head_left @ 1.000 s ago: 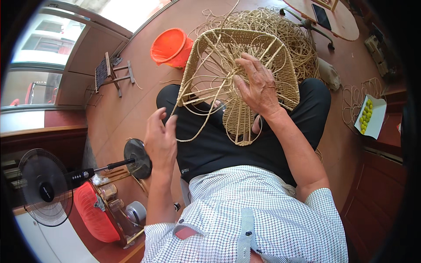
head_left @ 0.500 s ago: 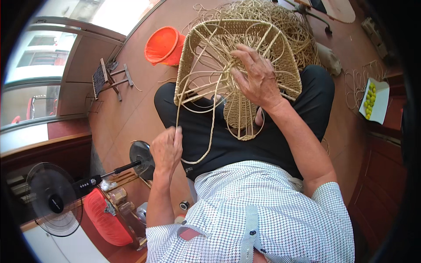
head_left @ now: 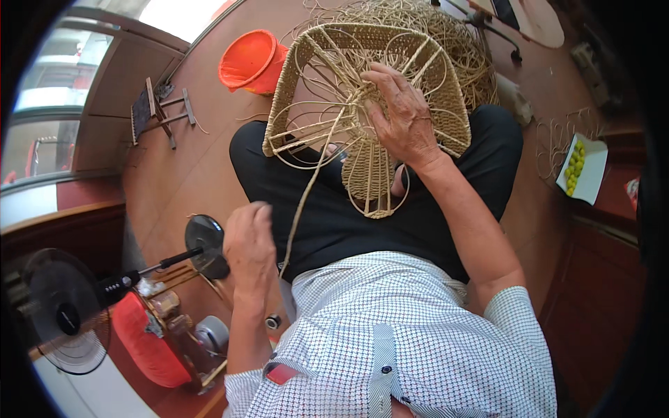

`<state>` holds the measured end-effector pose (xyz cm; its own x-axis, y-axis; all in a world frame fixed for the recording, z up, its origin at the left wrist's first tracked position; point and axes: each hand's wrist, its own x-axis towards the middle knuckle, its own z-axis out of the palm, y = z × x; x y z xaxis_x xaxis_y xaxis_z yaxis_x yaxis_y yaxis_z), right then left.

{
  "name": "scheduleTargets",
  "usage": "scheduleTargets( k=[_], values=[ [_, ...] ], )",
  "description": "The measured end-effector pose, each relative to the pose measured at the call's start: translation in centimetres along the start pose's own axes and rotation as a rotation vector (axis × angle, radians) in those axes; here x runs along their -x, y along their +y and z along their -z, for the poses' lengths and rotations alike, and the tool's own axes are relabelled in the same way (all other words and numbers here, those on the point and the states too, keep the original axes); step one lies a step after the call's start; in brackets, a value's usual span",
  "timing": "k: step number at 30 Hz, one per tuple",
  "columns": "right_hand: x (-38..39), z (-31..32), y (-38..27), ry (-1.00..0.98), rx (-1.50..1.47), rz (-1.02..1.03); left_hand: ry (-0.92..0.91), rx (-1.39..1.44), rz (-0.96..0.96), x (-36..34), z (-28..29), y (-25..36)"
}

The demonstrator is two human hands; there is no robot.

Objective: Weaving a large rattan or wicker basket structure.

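A woven tan cord basket frame (head_left: 453, 97), crisscrossed with loose cords, rests across my bent, black-trousered legs (head_left: 488, 174). At its centre, my right hand (head_left: 401, 122) has its fingers curled over the gathered cord bundle (head_left: 352, 97). A narrower woven panel (head_left: 366, 177) hangs below that hand. My left hand (head_left: 247, 244) is closed, lower left of the basket, its fingertips partly blurred. A long cord (head_left: 300, 212) runs down from the basket beside it; whether those fingers grip anything is unclear.
A red bucket (head_left: 251, 59) and small wooden stool (head_left: 160, 111) stand left; a heap of cord (head_left: 470, 70) lies behind the basket. A black fan (head_left: 70, 306) and red-cushioned object (head_left: 146, 341) are lower left. A white tray of yellow-green fruit (head_left: 585, 174) is right.
My left hand moved down and closed from a looser shape; the long cord pulled straighter, its wide loop shrinking. My right hand stays on the centre. The whole view shifted slightly.
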<state>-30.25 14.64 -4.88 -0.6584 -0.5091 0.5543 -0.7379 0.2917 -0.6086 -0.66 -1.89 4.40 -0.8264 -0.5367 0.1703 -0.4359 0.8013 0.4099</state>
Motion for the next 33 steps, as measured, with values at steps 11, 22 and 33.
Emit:
scheduleTargets(
  k=[11,22,33],
  values=[
    [-0.5,0.9,-0.7,-0.081,-0.007,-0.019,-0.113,0.215,-0.254,-0.3,-8.8,7.9],
    [-1.6,0.3,-0.2,-0.16,0.023,-0.121,-0.096,0.245,-0.026,-4.5,-4.1,4.7],
    [-1.4,0.7,-1.0,-0.132,0.051,-0.072,0.203,-0.017,-0.251,-9.4,-4.6,2.1]
  ],
)
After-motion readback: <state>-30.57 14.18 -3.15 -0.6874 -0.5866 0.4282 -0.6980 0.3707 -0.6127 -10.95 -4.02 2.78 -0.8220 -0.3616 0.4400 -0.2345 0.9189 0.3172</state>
